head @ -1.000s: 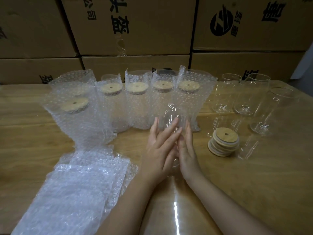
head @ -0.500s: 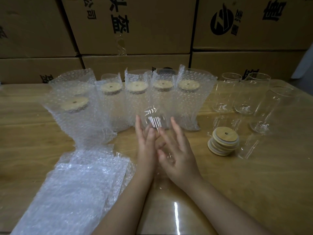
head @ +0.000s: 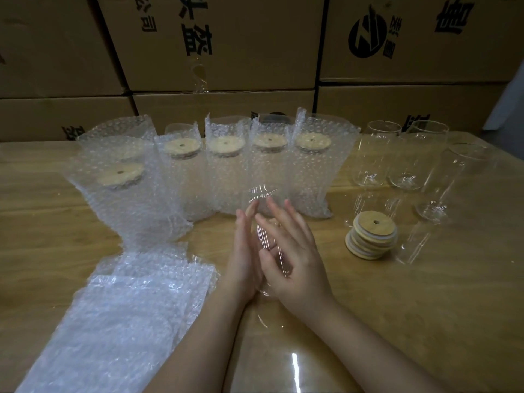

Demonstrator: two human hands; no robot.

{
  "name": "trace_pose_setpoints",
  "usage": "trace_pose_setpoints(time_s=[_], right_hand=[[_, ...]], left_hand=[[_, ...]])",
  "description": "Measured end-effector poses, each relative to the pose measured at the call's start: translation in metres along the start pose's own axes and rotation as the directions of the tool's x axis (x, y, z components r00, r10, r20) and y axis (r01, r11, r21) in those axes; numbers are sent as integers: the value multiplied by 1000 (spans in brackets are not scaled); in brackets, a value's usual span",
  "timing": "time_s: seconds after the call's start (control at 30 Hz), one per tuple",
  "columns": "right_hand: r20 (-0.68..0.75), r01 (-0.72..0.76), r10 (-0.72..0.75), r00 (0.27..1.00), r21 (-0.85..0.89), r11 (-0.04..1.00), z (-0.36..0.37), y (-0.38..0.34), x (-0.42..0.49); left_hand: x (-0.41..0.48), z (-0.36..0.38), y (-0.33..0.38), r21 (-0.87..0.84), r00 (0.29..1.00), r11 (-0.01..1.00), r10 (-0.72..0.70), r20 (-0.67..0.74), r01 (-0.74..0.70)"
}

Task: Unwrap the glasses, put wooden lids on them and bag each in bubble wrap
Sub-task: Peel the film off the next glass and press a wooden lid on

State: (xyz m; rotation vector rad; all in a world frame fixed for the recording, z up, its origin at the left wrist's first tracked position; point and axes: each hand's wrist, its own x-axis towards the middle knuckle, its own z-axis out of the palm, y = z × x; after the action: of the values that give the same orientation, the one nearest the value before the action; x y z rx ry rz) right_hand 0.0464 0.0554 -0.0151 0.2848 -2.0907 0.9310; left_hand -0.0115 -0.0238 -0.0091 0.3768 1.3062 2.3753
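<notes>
Shifted left, the glass (head: 262,195) lies half hidden between left hand (head: 243,259) and right hand (head: 297,265), fingers (head: 295,225) straight

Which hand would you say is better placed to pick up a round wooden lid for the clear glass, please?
Probably the right hand. The stack of round wooden lids lies on its side, while the left hand is farther off and could steady the clear glass pressed between both palms.

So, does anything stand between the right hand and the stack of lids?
Nothing visible does. Only bare table lies between the right hand and the lids; the empty glasses stand farther back.
</notes>
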Motion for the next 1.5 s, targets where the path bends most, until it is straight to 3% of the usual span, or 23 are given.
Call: trace_pose_setpoints(time_s=[0.1, 0.2, 0.43, 0.57, 0.73, 0.83, 0.9, 0.97, 1.03, 1.1, 1.17, 1.23, 1.3, 1.5], right_hand=[[1, -76, 76, 997, 64, 995, -3, 2, 3], [22, -203, 204, 979, 235, 951, -6, 10, 4], [64, -372, 387, 920, 454, 809, -3, 12, 5], [167, -581, 593, 788, 522, 625, -6, 17, 8], [287, -650, 676, 679, 664, 370, -9, 21, 9], [502, -767, 655, 564, 612, 192, -13, 21, 13], [539, -805, 671, 509, 573, 150, -14, 23, 13], [490, -798, 707, 511, 576, 177, -14, 26, 12], [402, -745, 708, 581, 613, 264, -12, 28, 11], [307, -663, 685, 661, 666, 342, -10, 29, 11], [206, -585, 651, 731, 681, 441, -8, 28, 10], [113, -518, 594, 796, 636, 572, -6, 27, 9], [65, -476, 554, 830, 602, 642, -6, 26, 7], [8, -391, 458, 889, 533, 750, -9, 28, 6]], left_hand=[[0, 3, -2, -16, 1000, 1000, 3, 15, -3], [0, 4, -4, 37, 1000, 999, 30, 5, -30], [-3, -1, -7, 294, 974, 929, 222, 35, -222], [-6, 0, -6, 570, 923, 729, 340, 179, -379], [-9, 2, -8, 660, 817, 494, 445, 366, -566], [-8, 0, -9, 678, 747, 353, 479, 462, -645], [-8, -1, -12, 701, 756, 340, 481, 443, -627], [-8, -1, -15, 717, 781, 365, 476, 403, -593], [-7, -1, -17, 694, 783, 399, 474, 403, -599], [-6, 0, -16, 608, 840, 583, 422, 341, -539], [-5, -1, -13, 483, 933, 799, 289, 216, -359], [-4, -2, -12, 401, 987, 903, 120, 108, -153], [-1, -2, -12, 303, 998, 953, -26, 52, 9], [3, -5, -11, -38, 977, 979, -195, 80, 199]])
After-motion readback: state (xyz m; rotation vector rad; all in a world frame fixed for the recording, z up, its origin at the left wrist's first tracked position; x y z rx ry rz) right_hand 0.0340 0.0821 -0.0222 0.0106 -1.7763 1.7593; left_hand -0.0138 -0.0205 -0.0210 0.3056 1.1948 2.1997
